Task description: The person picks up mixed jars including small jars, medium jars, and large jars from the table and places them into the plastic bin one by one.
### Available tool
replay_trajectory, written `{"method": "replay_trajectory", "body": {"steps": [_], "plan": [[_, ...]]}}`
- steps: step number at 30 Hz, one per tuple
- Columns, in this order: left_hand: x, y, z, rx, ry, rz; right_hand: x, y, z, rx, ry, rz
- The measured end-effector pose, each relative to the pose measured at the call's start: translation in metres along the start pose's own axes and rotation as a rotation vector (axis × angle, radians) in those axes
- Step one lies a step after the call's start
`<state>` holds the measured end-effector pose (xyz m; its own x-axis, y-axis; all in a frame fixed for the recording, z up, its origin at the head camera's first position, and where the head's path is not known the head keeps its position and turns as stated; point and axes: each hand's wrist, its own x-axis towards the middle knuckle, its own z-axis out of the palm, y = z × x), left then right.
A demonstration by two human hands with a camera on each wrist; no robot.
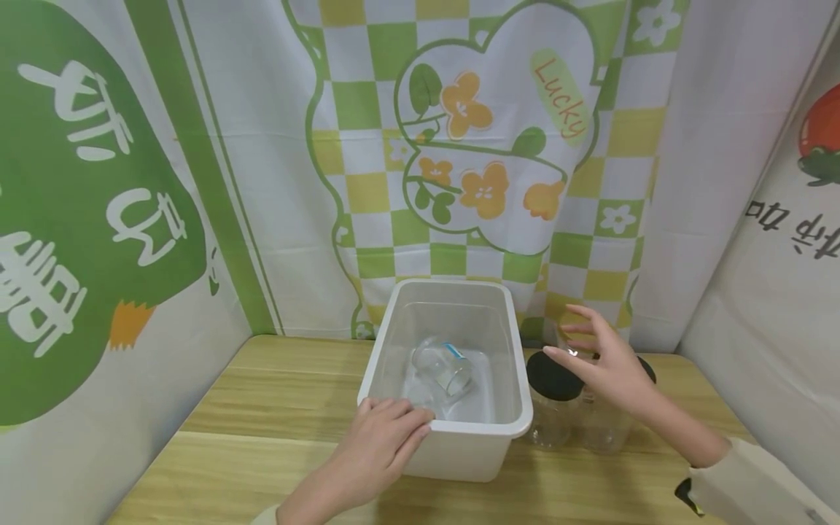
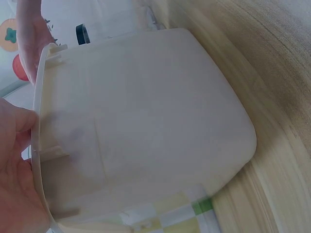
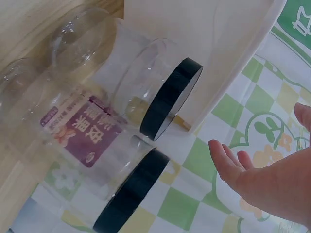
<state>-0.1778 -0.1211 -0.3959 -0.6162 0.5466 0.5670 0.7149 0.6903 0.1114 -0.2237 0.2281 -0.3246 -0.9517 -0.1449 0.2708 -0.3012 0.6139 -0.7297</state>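
A white plastic bin (image 1: 453, 452) stands on the wooden table. My left hand (image 1: 380, 446) grips its near rim at the left corner; the left wrist view shows the thumb (image 2: 19, 118) against the rim. Inside the bin lies a clear container (image 1: 453, 373) with a blue-and-white label, on its side; another clear shape beside it is hard to make out. My right hand (image 1: 610, 364) hovers over two clear jars with black lids, its fingers spread and apart from them. One jar (image 3: 85, 126) bears a purple label; the other jar (image 3: 141, 85) stands nearer the bin.
The wooden table (image 1: 282, 394) extends to both sides of the bin. A green-and-white checked cloth (image 1: 367, 102) hangs close behind, with printed cloth walls at left and right. Both jars stand just right of the bin.
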Motion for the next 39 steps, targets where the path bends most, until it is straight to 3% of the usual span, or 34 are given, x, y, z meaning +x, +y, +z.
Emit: {"method": "replay_trajectory", "body": {"steps": [20, 39], "plan": [[-0.001, -0.001, 0.002, 0.011, 0.011, 0.013, -0.021, 0.024, -0.005, 0.030, 0.029, 0.017], [-0.001, 0.000, 0.000, -0.005, 0.004, 0.003, -0.039, 0.045, -0.011, -0.036, 0.110, -0.006]]}}
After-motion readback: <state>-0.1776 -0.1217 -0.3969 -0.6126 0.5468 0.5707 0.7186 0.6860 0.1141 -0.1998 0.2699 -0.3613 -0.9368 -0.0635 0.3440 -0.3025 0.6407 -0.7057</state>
